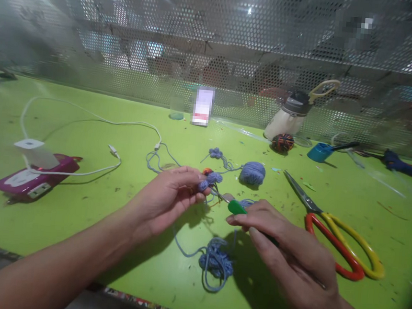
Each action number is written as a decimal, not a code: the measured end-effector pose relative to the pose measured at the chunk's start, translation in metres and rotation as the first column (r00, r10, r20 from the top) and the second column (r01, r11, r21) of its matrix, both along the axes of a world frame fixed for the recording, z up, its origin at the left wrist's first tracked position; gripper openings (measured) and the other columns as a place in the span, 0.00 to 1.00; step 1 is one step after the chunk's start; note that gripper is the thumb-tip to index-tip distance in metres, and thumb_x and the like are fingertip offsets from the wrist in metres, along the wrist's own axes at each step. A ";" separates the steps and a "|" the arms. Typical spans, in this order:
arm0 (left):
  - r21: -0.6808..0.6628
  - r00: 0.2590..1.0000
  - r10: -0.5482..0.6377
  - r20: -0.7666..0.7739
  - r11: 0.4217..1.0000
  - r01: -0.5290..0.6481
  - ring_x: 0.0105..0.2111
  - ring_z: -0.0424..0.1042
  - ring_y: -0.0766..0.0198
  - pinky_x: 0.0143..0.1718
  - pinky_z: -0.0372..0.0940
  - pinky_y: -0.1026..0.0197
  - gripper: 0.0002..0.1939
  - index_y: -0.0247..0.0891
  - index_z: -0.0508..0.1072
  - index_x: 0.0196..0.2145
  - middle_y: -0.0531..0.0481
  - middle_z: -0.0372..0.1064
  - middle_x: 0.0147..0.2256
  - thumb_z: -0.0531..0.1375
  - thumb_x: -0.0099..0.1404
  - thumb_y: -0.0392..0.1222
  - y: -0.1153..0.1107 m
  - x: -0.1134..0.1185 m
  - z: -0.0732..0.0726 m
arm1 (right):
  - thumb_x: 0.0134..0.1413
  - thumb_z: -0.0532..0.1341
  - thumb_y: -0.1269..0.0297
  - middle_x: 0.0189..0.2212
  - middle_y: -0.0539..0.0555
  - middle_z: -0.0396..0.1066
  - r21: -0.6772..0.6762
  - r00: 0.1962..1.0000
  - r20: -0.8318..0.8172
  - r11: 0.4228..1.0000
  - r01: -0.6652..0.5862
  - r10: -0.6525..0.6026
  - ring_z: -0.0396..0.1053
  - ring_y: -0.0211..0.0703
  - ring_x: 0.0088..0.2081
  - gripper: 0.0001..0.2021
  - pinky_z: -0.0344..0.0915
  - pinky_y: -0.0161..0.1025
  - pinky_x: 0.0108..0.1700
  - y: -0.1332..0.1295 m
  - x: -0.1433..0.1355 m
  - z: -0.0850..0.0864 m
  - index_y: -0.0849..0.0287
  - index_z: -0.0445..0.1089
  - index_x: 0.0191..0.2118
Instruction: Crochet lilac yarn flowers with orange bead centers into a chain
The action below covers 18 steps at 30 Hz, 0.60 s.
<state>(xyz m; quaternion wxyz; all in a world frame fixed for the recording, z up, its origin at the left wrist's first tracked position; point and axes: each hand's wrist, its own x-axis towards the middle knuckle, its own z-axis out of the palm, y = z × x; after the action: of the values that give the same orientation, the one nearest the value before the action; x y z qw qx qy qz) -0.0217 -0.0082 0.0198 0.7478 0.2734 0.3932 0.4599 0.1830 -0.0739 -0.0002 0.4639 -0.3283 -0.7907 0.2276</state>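
Between the thumb and fingers of my left hand (173, 195) is a small purple crocheted piece (211, 179) with an orange-red bit at its top. My right hand (287, 253) grips a green-handled crochet hook (236, 207), whose metal shaft reaches the crocheted piece; the exact tip is hard to make out. Blue-purple yarn hangs below the hands, near a loose tangle of yarn (216, 263) on the green table (138, 273). Behind the hands lie a purple yarn ball (253, 173) and a small crocheted flower (215, 152).
Large scissors (336, 233) with red and yellow handles lie at the right. Farther back are a bottle (288, 116), a multicoloured yarn ball (282, 143), a blue container (320, 152) and a glue gun (407, 166). A magenta power strip (38, 178) with white cables sits left.
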 end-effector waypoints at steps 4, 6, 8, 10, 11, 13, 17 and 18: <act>0.005 1.000 -0.013 -0.010 1.000 0.013 0.25 0.68 0.72 0.25 0.62 0.72 0.07 0.32 0.71 0.24 0.50 0.70 0.25 0.62 0.56 0.26 -0.001 0.001 -0.002 | 0.58 0.55 0.80 0.38 0.54 0.73 0.007 1.000 -0.006 1.000 -0.022 0.022 0.69 0.43 0.40 0.19 0.65 0.43 0.42 0.001 0.000 0.001 0.55 0.71 0.51; 0.005 1.000 -0.023 -0.010 1.000 0.023 0.25 0.68 0.72 0.25 0.63 0.71 0.07 0.32 0.71 0.24 0.50 0.70 0.25 0.62 0.56 0.25 -0.002 0.001 -0.002 | 0.58 0.55 0.80 0.38 0.54 0.73 0.000 1.000 -0.002 1.000 -0.028 0.028 0.69 0.43 0.41 0.20 0.65 0.43 0.42 0.001 0.000 0.001 0.55 0.71 0.51; 0.008 1.000 -0.026 -0.006 1.000 0.026 0.24 0.69 0.72 0.25 0.63 0.72 0.06 0.32 0.71 0.25 0.50 0.70 0.25 0.62 0.56 0.26 -0.003 0.002 -0.002 | 0.58 0.55 0.79 0.39 0.54 0.73 -0.012 0.999 -0.004 0.999 -0.032 0.032 0.69 0.43 0.41 0.20 0.65 0.43 0.43 0.001 0.001 0.000 0.54 0.71 0.52; 0.009 0.999 -0.033 -0.012 0.999 0.033 0.24 0.69 0.72 0.25 0.63 0.71 0.06 0.32 0.70 0.25 0.50 0.71 0.25 0.61 0.56 0.25 -0.003 0.002 -0.002 | 0.59 0.55 0.79 0.40 0.53 0.73 -0.023 0.999 -0.010 0.999 -0.037 0.036 0.69 0.43 0.42 0.20 0.65 0.43 0.44 0.000 0.002 0.000 0.54 0.71 0.52; 0.010 0.999 -0.042 -0.017 0.999 0.042 0.24 0.69 0.72 0.25 0.63 0.71 0.07 0.32 0.70 0.26 0.50 0.71 0.25 0.61 0.56 0.24 -0.004 0.002 -0.002 | 0.59 0.55 0.78 0.40 0.53 0.74 -0.030 0.999 -0.020 0.999 -0.028 0.027 0.69 0.43 0.42 0.19 0.65 0.43 0.45 -0.001 0.002 -0.001 0.53 0.71 0.52; 0.024 0.998 -0.064 -0.022 0.998 0.065 0.24 0.69 0.71 0.25 0.63 0.71 0.07 0.32 0.69 0.26 0.49 0.71 0.25 0.61 0.57 0.24 -0.005 0.002 -0.001 | 0.60 0.55 0.78 0.40 0.52 0.74 -0.059 0.999 -0.040 0.998 0.005 -0.007 0.69 0.43 0.43 0.19 0.66 0.42 0.47 -0.002 0.003 -0.002 0.51 0.72 0.51; 0.065 0.997 -0.082 -0.004 0.994 0.082 0.25 0.70 0.71 0.26 0.64 0.70 0.08 0.32 0.68 0.28 0.48 0.72 0.29 0.63 0.57 0.25 -0.007 0.002 -0.001 | 0.63 0.56 0.74 0.41 0.50 0.76 -0.193 0.977 -0.197 0.980 0.046 -0.084 0.72 0.41 0.44 0.16 0.69 0.38 0.46 0.000 0.003 -0.005 0.47 0.74 0.48; 0.078 0.997 -0.082 -0.001 0.994 0.082 0.26 0.70 0.71 0.26 0.64 0.70 0.08 0.32 0.68 0.29 0.48 0.72 0.30 0.63 0.57 0.25 -0.007 0.002 0.000 | 0.63 0.56 0.72 0.41 0.51 0.76 -0.251 0.962 -0.256 0.968 0.029 -0.095 0.73 0.41 0.43 0.15 0.70 0.38 0.45 0.001 0.003 -0.006 0.46 0.74 0.48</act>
<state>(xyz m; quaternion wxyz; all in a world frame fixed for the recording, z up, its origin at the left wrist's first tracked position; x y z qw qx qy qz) -0.0200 -0.0155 0.0194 0.7551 0.3177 0.3629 0.4440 0.1860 -0.0733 -0.0063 0.5288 -0.3742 -0.6763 0.3507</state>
